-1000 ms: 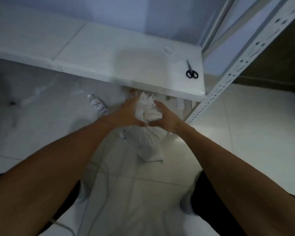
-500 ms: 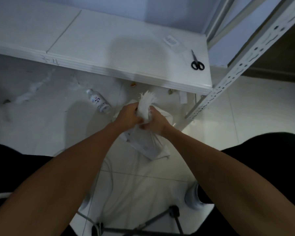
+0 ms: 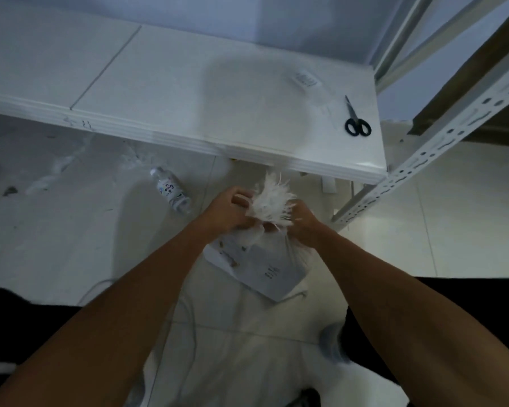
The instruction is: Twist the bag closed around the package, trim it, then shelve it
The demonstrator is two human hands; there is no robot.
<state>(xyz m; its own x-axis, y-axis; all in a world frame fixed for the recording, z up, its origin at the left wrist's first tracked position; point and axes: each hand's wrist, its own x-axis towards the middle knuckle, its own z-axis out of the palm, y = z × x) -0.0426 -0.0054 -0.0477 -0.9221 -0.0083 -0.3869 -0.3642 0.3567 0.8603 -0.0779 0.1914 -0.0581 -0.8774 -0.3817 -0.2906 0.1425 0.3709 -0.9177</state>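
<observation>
A white woven bag (image 3: 272, 201) with a frayed, fanned-out top is wrapped around a flat grey package (image 3: 265, 271) that lies on the floor tiles below the shelf. My left hand (image 3: 229, 208) grips the bag's gathered neck from the left. My right hand (image 3: 303, 220) pinches the same neck from the right. Both hands sit just above the package. Black-handled scissors (image 3: 356, 124) lie on the white shelf board (image 3: 188, 92), near its right end.
A small plastic bottle (image 3: 171, 191) lies on the floor left of my hands. A perforated white shelf upright (image 3: 429, 154) slants down at the right. A small label (image 3: 306, 79) rests on the shelf behind the scissors. Dark trouser legs fill both lower corners.
The frayed top of the bag has spread into a wider fan between my hands. The package has tilted and now shows more of its flat face. The view has shifted slightly.
</observation>
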